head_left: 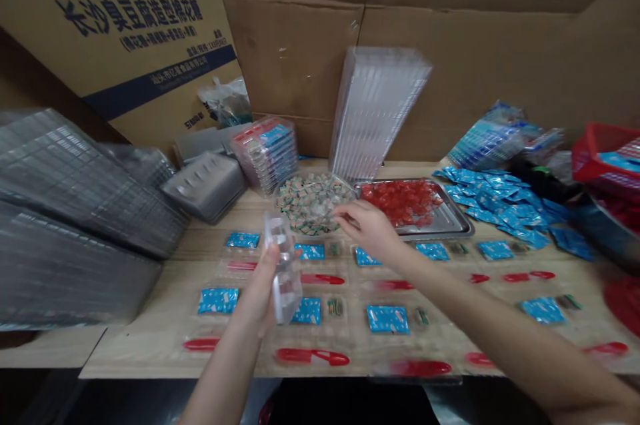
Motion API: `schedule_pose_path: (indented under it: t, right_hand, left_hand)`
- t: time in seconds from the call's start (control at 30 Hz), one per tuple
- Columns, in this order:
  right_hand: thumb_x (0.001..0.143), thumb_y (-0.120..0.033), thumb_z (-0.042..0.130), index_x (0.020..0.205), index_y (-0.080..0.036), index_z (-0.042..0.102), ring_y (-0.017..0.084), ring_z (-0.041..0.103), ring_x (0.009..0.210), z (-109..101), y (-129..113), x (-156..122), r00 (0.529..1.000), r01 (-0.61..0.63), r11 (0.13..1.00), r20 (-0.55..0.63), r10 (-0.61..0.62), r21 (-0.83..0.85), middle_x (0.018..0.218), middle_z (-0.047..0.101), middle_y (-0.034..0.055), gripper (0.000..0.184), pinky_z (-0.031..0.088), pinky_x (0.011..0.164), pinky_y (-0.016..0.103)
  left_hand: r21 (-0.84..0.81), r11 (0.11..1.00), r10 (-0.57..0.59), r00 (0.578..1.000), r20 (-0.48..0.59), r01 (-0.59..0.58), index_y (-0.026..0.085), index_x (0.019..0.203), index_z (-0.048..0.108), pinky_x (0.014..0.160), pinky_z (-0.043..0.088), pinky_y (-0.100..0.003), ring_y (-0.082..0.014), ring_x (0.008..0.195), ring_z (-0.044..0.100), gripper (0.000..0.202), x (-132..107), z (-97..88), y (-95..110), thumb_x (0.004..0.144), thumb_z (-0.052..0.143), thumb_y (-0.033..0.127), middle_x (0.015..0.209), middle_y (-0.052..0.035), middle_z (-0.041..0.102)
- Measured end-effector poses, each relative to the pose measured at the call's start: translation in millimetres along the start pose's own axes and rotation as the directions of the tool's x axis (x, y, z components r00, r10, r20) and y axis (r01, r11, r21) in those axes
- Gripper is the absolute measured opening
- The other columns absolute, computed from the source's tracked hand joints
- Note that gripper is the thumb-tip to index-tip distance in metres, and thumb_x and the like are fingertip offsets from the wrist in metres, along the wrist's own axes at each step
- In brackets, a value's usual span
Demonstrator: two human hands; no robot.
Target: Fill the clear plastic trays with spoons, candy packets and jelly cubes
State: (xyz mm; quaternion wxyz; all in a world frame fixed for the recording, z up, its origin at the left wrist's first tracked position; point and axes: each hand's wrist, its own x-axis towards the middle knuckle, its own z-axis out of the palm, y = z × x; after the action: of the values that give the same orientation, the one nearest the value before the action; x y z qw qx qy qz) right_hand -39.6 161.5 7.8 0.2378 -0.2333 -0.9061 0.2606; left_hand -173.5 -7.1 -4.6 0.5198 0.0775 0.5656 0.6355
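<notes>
My left hand [265,288] grips a clear plastic tray [287,278] with a row of moulded hollows, tilted on edge above the table. My right hand [373,228] is at the right side of a round pile of small wrapped packets [303,202]. Its thumb and fingertips are pressed together; whatever lies between them is too small and blurred to tell. Below both hands, several clear trays lie in rows, many with a blue sachet [388,319], a red plastic utensil [313,356] and a small green-striped packet [421,316].
Behind the pile stands a tall stack of clear trays [375,105], beside a metal tray [453,218] of red packets [403,202]. Blue sachets [495,198] heap at the right near a red basket [595,158]. Stacked plastic trays [65,232] fill the left; filled packs [267,152] stand behind.
</notes>
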Motion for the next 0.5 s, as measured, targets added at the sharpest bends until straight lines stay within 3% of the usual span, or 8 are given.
schedule_pose_path:
  t: [0.03,0.1,0.17,0.23,0.37,0.5]
  right_hand:
    - [0.085,-0.026,0.052,0.088,-0.017,0.066,0.016,0.059,0.078,2.5,-18.6,-3.8,0.994,-0.106,0.966,-0.009,0.111,0.235,0.085,0.067,0.0052,0.016,0.046,0.072,0.030]
    - [0.080,-0.029,0.057,0.079,-0.018,0.066,0.013,0.058,0.069,9.8,-51.4,-8.3,0.959,-0.283,0.745,0.163,0.232,0.603,0.075,0.065,0.0009,0.015,0.046,0.065,0.026]
    - [0.074,-0.029,0.061,0.072,-0.017,0.065,0.010,0.056,0.062,16.7,-70.8,-9.1,0.909,-0.413,0.496,0.311,0.277,0.764,0.067,0.062,-0.0018,0.012,0.046,0.061,0.025]
    - [0.068,-0.027,0.066,0.069,-0.016,0.064,0.008,0.054,0.058,20.7,-76.3,-8.0,0.869,-0.477,0.333,0.378,0.320,0.813,0.063,0.061,-0.0031,0.011,0.045,0.060,0.024]
    - [0.060,-0.029,0.072,0.067,-0.016,0.065,0.007,0.052,0.056,23.3,-70.8,-5.1,0.824,-0.530,0.164,0.459,0.331,0.832,0.061,0.060,-0.0032,0.017,0.044,0.060,0.024]
    - [0.057,-0.032,0.075,0.066,-0.016,0.066,0.008,0.052,0.057,26.7,-69.8,-3.4,0.814,-0.536,0.122,0.473,0.338,0.835,0.061,0.060,-0.0028,0.020,0.043,0.060,0.024]
  left_hand:
    - [0.032,0.997,0.065,0.998,0.022,-0.066,0.024,0.116,0.056,0.066,0.051,-0.035,-0.0258,0.086,0.063,0.073,1.9,5.7,-1.7,0.058,0.064,0.069,0.106,-0.0106,0.064]
    - [0.072,0.971,0.224,0.972,0.065,-0.229,0.025,0.124,0.049,0.079,0.049,-0.036,-0.0280,0.104,0.058,0.075,4.4,17.1,-4.2,0.061,0.069,0.060,0.117,-0.0098,0.059]
    - [0.088,0.934,0.338,0.937,0.093,-0.346,0.026,0.131,0.042,0.093,0.043,-0.037,-0.0281,0.120,0.047,0.078,4.3,25.4,-4.8,0.064,0.072,0.051,0.129,-0.0087,0.051]
    - [0.100,0.920,0.368,0.924,0.106,-0.378,0.026,0.135,0.037,0.100,0.037,-0.037,-0.0278,0.126,0.040,0.080,1.9,29.0,-3.7,0.066,0.072,0.047,0.137,-0.0084,0.044]
    - [0.052,0.942,0.321,0.934,0.159,-0.332,0.024,0.136,0.036,0.101,0.036,-0.040,-0.0295,0.126,0.040,0.080,-3.3,27.6,-1.4,0.068,0.070,0.047,0.138,-0.0100,0.042]
    - [0.006,0.957,0.287,0.950,0.124,-0.290,0.022,0.133,0.040,0.100,0.037,-0.039,-0.0300,0.126,0.040,0.077,-1.4,26.0,-2.4,0.067,0.071,0.046,0.136,-0.0103,0.045]
